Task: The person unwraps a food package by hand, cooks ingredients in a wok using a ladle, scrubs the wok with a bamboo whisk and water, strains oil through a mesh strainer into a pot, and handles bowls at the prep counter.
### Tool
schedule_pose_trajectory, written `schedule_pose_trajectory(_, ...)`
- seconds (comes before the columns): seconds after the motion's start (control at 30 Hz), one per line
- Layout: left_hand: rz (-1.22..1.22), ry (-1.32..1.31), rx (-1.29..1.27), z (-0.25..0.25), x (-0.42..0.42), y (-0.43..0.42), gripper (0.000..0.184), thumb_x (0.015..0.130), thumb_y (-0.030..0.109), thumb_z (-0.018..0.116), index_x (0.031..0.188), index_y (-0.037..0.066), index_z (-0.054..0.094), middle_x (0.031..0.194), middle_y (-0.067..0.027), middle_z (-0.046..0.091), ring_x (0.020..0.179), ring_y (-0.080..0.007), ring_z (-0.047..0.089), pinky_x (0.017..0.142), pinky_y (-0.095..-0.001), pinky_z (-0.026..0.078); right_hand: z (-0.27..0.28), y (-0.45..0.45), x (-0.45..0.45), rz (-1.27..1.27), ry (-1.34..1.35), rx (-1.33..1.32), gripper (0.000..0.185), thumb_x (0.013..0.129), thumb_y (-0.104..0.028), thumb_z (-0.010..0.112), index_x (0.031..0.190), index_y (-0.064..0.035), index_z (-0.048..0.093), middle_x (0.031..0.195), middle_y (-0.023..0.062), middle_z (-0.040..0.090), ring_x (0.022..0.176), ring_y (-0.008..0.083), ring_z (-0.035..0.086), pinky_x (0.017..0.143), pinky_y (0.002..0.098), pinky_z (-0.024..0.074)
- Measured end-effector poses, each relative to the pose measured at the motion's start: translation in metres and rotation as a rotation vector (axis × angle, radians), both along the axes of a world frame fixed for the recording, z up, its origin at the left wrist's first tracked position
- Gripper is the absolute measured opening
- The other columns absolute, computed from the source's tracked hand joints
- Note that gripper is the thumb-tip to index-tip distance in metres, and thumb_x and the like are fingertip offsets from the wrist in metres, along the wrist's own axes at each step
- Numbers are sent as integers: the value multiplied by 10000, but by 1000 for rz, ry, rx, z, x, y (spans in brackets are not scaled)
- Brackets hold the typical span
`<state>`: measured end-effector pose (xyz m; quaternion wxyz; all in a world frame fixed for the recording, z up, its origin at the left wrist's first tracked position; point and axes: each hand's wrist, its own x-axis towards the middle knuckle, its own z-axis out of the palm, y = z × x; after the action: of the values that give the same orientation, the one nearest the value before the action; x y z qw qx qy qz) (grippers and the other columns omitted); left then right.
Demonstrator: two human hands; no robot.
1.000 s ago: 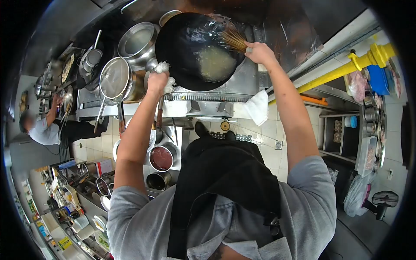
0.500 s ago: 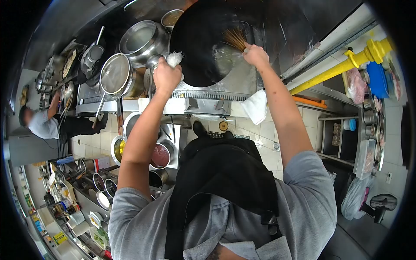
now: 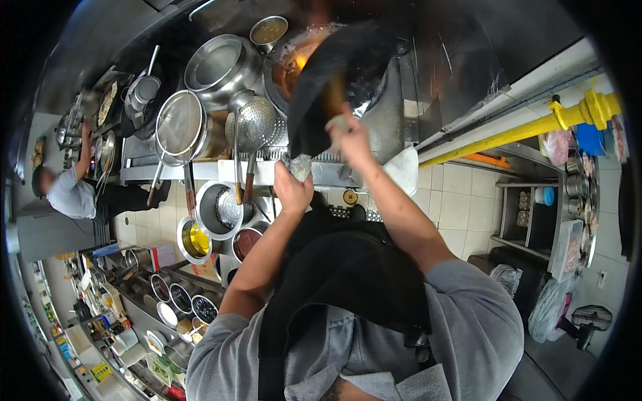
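Observation:
My left hand point(image 3: 291, 192) is closed around a whitish cloth point(image 3: 301, 165) at the near rim of a large black wok point(image 3: 361, 53). The wok is lifted and tilted steeply, with its burner point(image 3: 279, 80) exposed and an orange flame point(image 3: 304, 55) showing beneath. In my right hand point(image 3: 353, 144) is a bamboo wok brush point(image 3: 332, 97), smeared by motion, its bristles against or close to the inside of the wok. Left of the wok, a perforated skimmer point(image 3: 257, 120) and a ladle point(image 3: 239, 101) rest with their handles toward me.
A steel pot point(image 3: 214, 63), a round mesh strainer point(image 3: 179, 119) and a small bowl of liquid point(image 3: 269, 30) stand to the left. A white cloth point(image 3: 401, 168) hangs on the stove's front edge. A yellow pipe point(image 3: 515, 137) runs along the right. Another person point(image 3: 70, 190) works far left.
The wok has been tipped up off the burner toward me, uncovering the flame and the skimmer. Both hands have come nearer my body, the right one also moving left with the brush.

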<state>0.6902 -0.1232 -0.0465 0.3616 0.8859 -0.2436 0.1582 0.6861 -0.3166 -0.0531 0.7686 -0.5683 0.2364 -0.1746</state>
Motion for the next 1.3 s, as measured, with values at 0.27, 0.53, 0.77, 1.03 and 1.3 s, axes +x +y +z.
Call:
schedule_pose_trajectory(0.27,240,462,-334,-16,73,25,440,767,112,619,1123,-122,512,1004,-301,651,957,-429,638,880,-450,476,39,-139,14,605,780,-1399,332,899,-283,580,1107,-44,680,1095,238,675,1014,372,671,862,461,543)
schedule_pose_trajectory(0.53,297,1046,-802,-98,157,-65,354,819,74,595,1154,-37,560,1037,-147,643,857,-233,639,815,-389,527,134,-215,210,-327,676,-1305,656,869,-405,657,1472,-400,399,1193,192,662,1163,347,611,958,439,514)
schedule_pose_trajectory(0.77,361,1151,-378,-111,168,-93,561,795,251,638,1167,-154,522,1116,-310,630,1043,-390,629,927,-412,474,-29,-137,275,27,898,-1244,382,801,-186,616,1159,-58,646,1192,202,656,1128,368,631,948,459,524)
schedule_pose_trajectory(1.03,377,1087,-427,-133,161,-101,563,821,243,607,1196,-159,486,1164,-332,599,1085,-419,599,967,-410,449,-40,-184,112,987,608,-1447,671,800,-323,700,1436,-349,488,1238,181,639,1105,354,630,1006,443,479)
schedule_pose_trajectory(1.3,232,1441,-604,-72,155,-84,604,828,276,615,1230,-152,474,1166,-305,611,1058,-383,614,923,-409,476,35,-180,224,-129,925,-1412,386,853,-239,571,1214,-127,654,1083,197,697,1002,377,681,868,476,554)
